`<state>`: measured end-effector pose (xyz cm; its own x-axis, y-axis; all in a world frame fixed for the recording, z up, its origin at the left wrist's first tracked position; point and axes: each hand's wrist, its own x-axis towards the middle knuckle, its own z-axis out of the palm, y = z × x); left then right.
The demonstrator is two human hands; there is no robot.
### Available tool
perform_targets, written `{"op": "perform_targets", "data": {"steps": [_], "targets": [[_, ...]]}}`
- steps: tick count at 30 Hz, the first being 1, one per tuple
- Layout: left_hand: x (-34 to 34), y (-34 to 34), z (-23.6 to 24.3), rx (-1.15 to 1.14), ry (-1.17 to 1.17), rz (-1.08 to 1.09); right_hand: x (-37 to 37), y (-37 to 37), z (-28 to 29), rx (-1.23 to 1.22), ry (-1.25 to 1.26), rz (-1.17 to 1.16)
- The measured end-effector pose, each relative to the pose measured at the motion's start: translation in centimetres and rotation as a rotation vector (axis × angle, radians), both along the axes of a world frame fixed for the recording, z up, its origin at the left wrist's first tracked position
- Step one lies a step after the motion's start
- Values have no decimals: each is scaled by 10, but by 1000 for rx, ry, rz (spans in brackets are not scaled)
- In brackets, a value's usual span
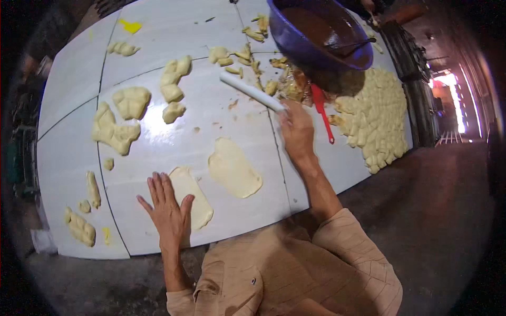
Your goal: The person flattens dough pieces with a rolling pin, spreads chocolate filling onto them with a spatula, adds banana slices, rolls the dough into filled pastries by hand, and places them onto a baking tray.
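Note:
Two flattened sheets of pale dough lie near the front of the white table. My left hand (168,208) rests with fingers spread at the left edge of the nearer dough sheet (196,203), partly over it. Right of that lies the other dough sheet (235,167), which no hand touches. My right hand (297,129) grips one end of a white rolling pin (247,90), which points away to the upper left, beyond the sheets. Just right of this hand is a red spatula (320,108).
A purple basin (295,39) of brown filling stands at the back right. Many small dough pieces (377,118) cover the right end of the table (142,184). Dough lumps (113,129) lie to the left, a yellow scraper (130,26) at the far left, scraps (255,34) beside the basin.

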<state>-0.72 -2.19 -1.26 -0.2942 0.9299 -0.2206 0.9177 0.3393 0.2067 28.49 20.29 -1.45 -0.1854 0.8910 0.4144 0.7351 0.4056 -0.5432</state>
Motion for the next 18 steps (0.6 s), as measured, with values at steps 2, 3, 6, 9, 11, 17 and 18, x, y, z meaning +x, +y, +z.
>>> {"op": "perform_targets", "data": {"steps": [2,3,6,9,11,17,18], "targets": [[1,4,-5,-35,14,18,60,21,13,101,-247,-262],[5,7,-5,-24,10,1,93,28,5,198,-374,-317],[4,1,-14,25,21,-29,136,29,-12,48,-478,-334],[10,-9,-16,107,-45,97,140,35,-7,-33,-604,-291],[29,-13,-12,143,-9,105,145,39,1,-19,-538,-311],[137,-17,-5,110,-40,-147,181,40,36,-68,-22,-273],[157,-15,-2,56,-102,-101,193,45,42,-144,82,-273]]}}
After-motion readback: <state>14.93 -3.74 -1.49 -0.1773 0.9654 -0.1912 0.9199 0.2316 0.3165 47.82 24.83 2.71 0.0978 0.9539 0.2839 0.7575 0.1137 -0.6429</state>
